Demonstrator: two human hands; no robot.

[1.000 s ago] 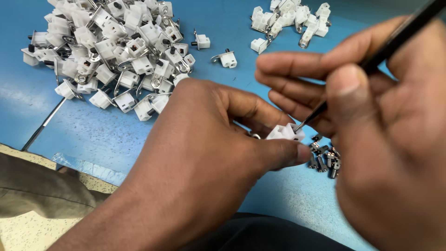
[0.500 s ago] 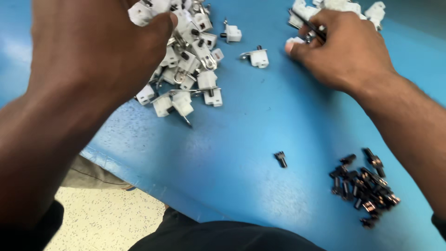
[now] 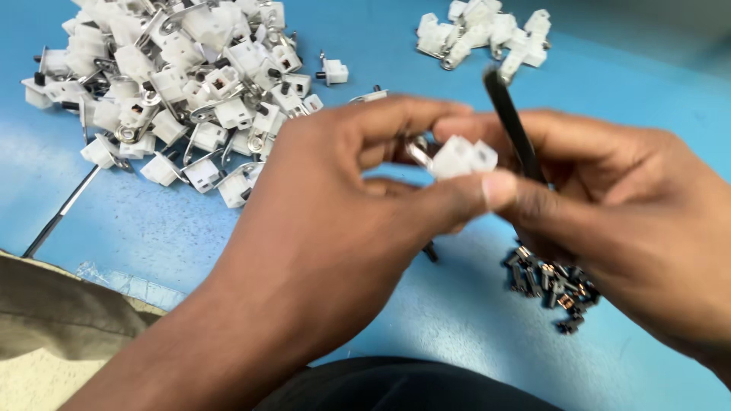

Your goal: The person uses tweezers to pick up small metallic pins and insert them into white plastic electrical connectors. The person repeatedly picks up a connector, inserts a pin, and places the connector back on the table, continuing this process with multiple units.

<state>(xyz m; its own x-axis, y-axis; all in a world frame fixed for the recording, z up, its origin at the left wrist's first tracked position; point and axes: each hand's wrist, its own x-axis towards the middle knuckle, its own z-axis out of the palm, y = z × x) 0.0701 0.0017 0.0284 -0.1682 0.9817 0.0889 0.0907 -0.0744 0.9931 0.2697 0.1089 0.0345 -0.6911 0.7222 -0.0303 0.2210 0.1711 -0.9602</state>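
The work in hand looks like the stripping of one small part: the left hand [image 3: 335, 221] pinches a white plastic connector block [image 3: 461, 155] between thumb and fingertips, lifted clear of the blue worktop [image 3: 426, 335] at about the middle of the view. A bit of metal shows at the block's left end. The right hand [image 3: 632, 228] is closed around a slim black tool [image 3: 512, 125], held like a pen, its shaft rising just behind the block; its tip is hidden by the fingers. By my judgement the tool must meet the block's insert squarely while the pinch holds firm. A big heap of white blocks [image 3: 175, 84] lies to the far left, a smaller heap [image 3: 487, 34] at the far right, and a cluster of dark metal screws [image 3: 552, 285] lies under the right hand.
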